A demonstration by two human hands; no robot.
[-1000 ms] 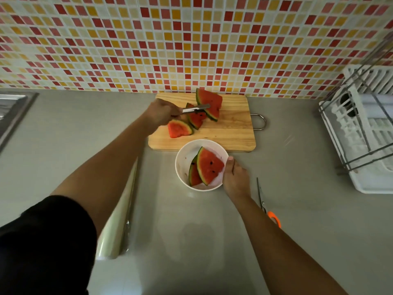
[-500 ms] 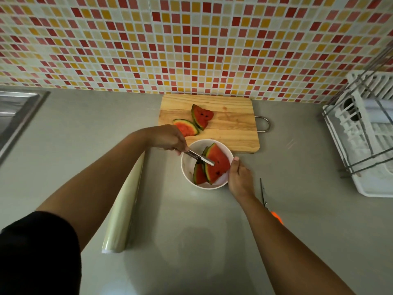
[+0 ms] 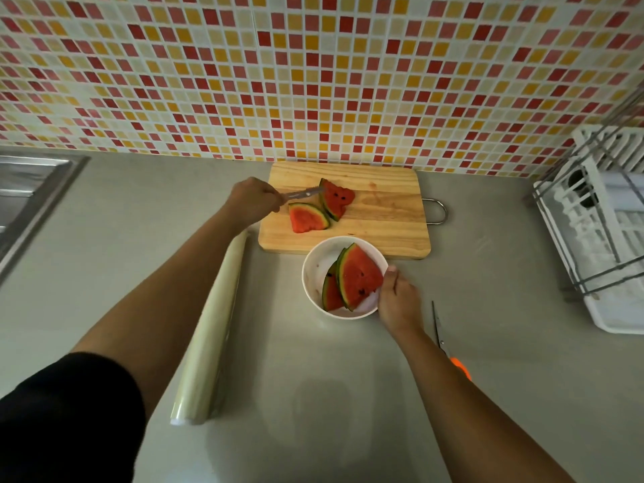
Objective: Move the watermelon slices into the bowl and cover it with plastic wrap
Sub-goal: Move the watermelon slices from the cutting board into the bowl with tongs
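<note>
A white bowl (image 3: 315, 270) sits on the grey counter just in front of a wooden cutting board (image 3: 383, 217). Two watermelon slices (image 3: 357, 277) lean inside the bowl. Two more slices lie on the board: one flat (image 3: 306, 217), one propped behind it (image 3: 338, 198). My left hand (image 3: 252, 200) grips metal tongs (image 3: 301, 194) whose tips touch the propped slice's rind. My right hand (image 3: 397, 301) holds the bowl's right rim. A roll of plastic wrap (image 3: 212, 329) lies on the counter under my left forearm.
Scissors with an orange handle (image 3: 441, 334) lie right of my right arm. A white dish rack (image 3: 599, 231) stands at the right edge. A steel sink (image 3: 24, 200) is at the far left. The mosaic tile wall backs the counter.
My left hand dropped a slice from the tongs into the bowl, then moved back up to the cutting board; the tongs now touch the propped slice. My right hand stayed on the bowl.
</note>
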